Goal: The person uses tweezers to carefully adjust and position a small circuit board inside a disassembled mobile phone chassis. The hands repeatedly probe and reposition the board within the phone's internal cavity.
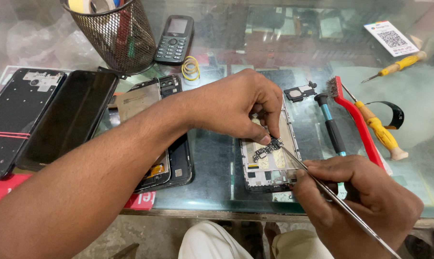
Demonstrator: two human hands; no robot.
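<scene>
Hands close together over the opened phone frame (269, 163), which lies on the glass counter (212, 163) just in front of the person. The left hand (238, 105) reaches across, thumb and fingers pinched on a small dark circuit board (268, 147) sitting in the frame. The right hand (358, 201) is clamped around slim metal tweezers (322, 184), tips right at that little board. Just beyond lie a black-and-blue screwdriver (332, 127), a red brush (356, 117) and two yellow screwdrivers (380, 132). Left of the arm, dismantled phones (44, 115) and a black mesh cup (114, 33).
</scene>
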